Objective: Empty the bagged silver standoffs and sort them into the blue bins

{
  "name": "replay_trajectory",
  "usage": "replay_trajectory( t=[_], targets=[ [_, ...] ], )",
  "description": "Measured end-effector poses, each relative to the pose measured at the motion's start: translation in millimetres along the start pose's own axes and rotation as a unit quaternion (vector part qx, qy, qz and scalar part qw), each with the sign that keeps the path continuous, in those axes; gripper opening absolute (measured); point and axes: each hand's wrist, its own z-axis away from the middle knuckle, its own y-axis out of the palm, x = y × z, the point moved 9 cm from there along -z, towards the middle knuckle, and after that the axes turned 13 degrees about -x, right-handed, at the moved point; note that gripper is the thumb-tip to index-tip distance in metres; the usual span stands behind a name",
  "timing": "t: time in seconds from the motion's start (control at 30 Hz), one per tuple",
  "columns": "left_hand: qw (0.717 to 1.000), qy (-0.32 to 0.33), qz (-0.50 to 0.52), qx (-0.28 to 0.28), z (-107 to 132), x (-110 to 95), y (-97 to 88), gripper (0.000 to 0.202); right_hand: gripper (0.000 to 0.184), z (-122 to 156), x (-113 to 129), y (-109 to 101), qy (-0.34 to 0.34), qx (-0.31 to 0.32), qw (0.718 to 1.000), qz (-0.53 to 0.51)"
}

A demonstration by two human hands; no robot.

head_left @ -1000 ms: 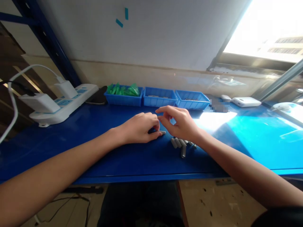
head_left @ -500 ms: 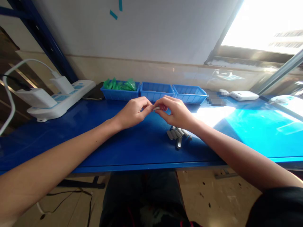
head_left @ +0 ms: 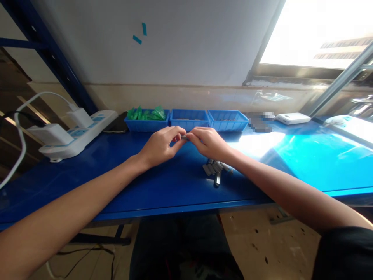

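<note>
My left hand (head_left: 165,144) pinches a small grey metal piece (head_left: 183,137) between thumb and fingers, above the blue table (head_left: 163,186). My right hand (head_left: 209,142) meets it from the other side, its closed fingertips at the piece's right end. Much of the piece is covered by the fingers, so its exact kind does not show. Just below my right hand lies a heap of similar short, elongated grey metal pieces (head_left: 214,167); one of them (head_left: 217,179) points toward the front edge.
Along the wall stand three blue bins: the left bin (head_left: 147,125) holds green plastic, the middle bin (head_left: 189,123) and right bin (head_left: 229,125) hold small contents. A white power strip (head_left: 78,134) with plugged-in chargers is at left. A white box-shaped device (head_left: 293,118) lies at right.
The piece now shows more in my left fingers, while my right fingers have closed around its right end. The whole view has tilted slightly upward.
</note>
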Motion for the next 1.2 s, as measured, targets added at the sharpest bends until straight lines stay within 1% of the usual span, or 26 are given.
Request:
replay_trajectory(
  t=[0.03,0.13,0.23,0.33,0.4,0.47,0.53,0.57,0.6,0.67,0.7,0.77,0.83,0.87,0.93,1.0,1.03,1.07,1.13,1.2],
  targets=[
    [1.000,-0.001,-0.007,-0.003,-1,1,-0.9,0.028,0.031,0,-1,0,0.007,-0.007,1.000,0.001],
    [1.000,-0.009,-0.016,-0.011,-3,2,-4.6,0.032,0.020,0,-3,-2,0.019,-0.034,0.999,-0.005],
    [1.000,-0.005,0.001,-0.006,-4,-1,-6.1,0.035,0.022,1,1,-3,0.003,-0.056,0.998,-0.015],
    [0.999,-0.019,0.034,0.007,-3,-3,-3.4,0.042,0.016,-1,8,-10,-0.020,-0.067,0.998,0.000],
    [0.998,-0.041,0.056,0.011,-1,-1,-0.5,0.045,0.017,-7,11,-24,-0.032,-0.094,0.995,0.024],
    [0.996,-0.056,0.067,0.021,2,1,4.0,0.045,0.021,-16,8,-47,-0.026,-0.161,0.985,0.056],
    [0.996,-0.050,0.059,0.038,4,-2,8.4,0.043,0.024,-24,-5,-69,0.003,-0.234,0.967,0.098],
    [0.997,-0.035,0.048,0.043,4,-7,9.8,0.041,0.025,-27,-13,-75,0.021,-0.252,0.960,0.121],
    [0.998,-0.013,0.032,0.049,3,-14,11.3,0.038,0.026,-29,-24,-76,0.038,-0.252,0.956,0.143],
    [0.997,0.045,-0.001,0.069,0,-36,17.7,0.030,0.031,-33,-46,-63,0.065,-0.190,0.965,0.168],
    [0.993,0.076,-0.012,0.085,-1,-50,23.3,0.027,0.034,-33,-57,-55,0.082,-0.159,0.971,0.161],
    [0.986,0.125,-0.031,0.110,-5,-80,36.8,0.026,0.034,-27,-72,-44,0.103,-0.113,0.979,0.133],
    [0.977,0.166,-0.061,0.118,-10,-108,50.8,0.028,0.029,-20,-77,-43,0.109,-0.103,0.982,0.112],
    [0.972,0.182,-0.071,0.132,-11,-119,59.5,0.030,0.027,-17,-77,-45,0.108,-0.105,0.983,0.107],
    [0.956,0.206,-0.090,0.190,-8,-134,80.2,0.029,0.024,-13,-73,-49,0.102,-0.107,0.984,0.104],
    [0.943,0.214,-0.102,0.235,-3,-137,95.3,0.023,0.023,-11,-69,-46,0.092,-0.098,0.986,0.098],
    [0.941,0.214,-0.104,0.240,-2,-136,98.6,0.020,0.022,-11,-67,-44,0.086,-0.090,0.988,0.095],
    [0.944,0.213,-0.102,0.233,-2,-133,98.6,0.018,0.022,-11,-66,-40,0.081,-0.083,0.989,0.090],
    [0.956,0.197,-0.081,0.202,-6,-124,91.5,0.017,0.020,-11,-65,-32,0.080,-0.070,0.992,0.074],
    [0.972,0.153,-0.032,0.177,-13,-109,80.1,0.017,0.018,-11,-68,-29,0.102,-0.075,0.991,0.044]
  ],
)
